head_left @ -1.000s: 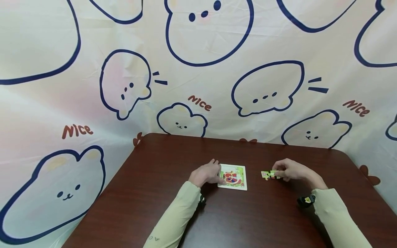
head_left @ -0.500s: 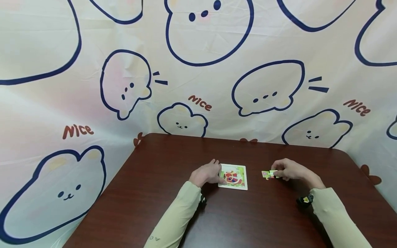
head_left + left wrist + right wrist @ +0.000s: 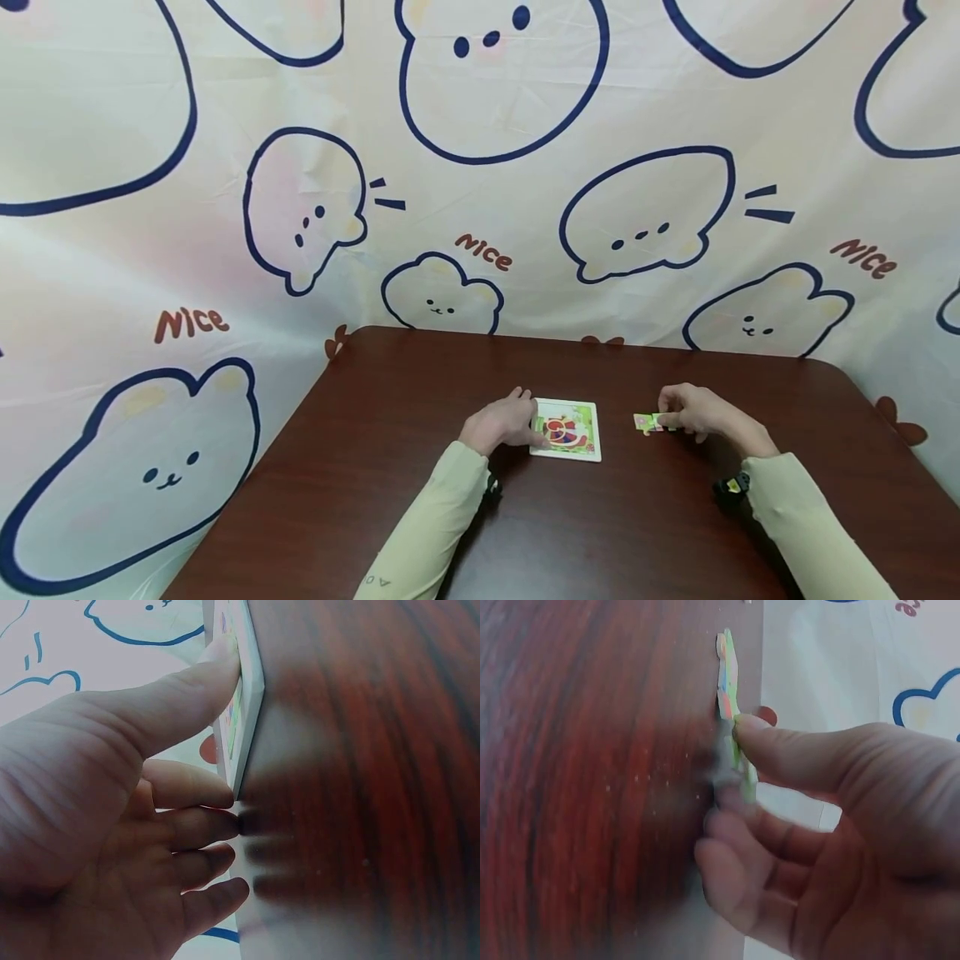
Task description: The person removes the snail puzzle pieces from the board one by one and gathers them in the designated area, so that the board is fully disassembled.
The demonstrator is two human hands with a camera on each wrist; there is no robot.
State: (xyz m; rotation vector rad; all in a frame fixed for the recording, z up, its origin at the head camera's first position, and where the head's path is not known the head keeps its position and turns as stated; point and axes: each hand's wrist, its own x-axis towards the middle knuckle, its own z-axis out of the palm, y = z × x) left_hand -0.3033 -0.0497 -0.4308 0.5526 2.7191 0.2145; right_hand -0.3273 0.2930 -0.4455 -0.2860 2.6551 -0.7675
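Note:
In the head view, a square white-rimmed jigsaw puzzle (image 3: 573, 431) with a red and green picture lies on the table. My left hand (image 3: 501, 423) rests at its left side. The left wrist view shows the thumb (image 3: 214, 671) pressing on the picture, while the other fingers lie extended by the edge and table. To the right, my right hand (image 3: 701, 410) pinches a small group of green puzzle pieces (image 3: 647, 423) between thumb and fingers. Seen edge-on in the right wrist view, the pieces (image 3: 727, 675) stick out beyond the thumb; their held end is partly hidden and blurred.
The dark brown table (image 3: 585, 525) has rounded far corners. Behind it hangs a pale cloth (image 3: 525, 208) with bear outlines, which also runs down both sides. A dark device (image 3: 731, 489) sits at the right wrist.
The head view has tilted slightly. My right wrist has shifted a little to the left, its fingers moving slightly on the puzzle pieces. The left hand stays on the jigsaw puzzle.

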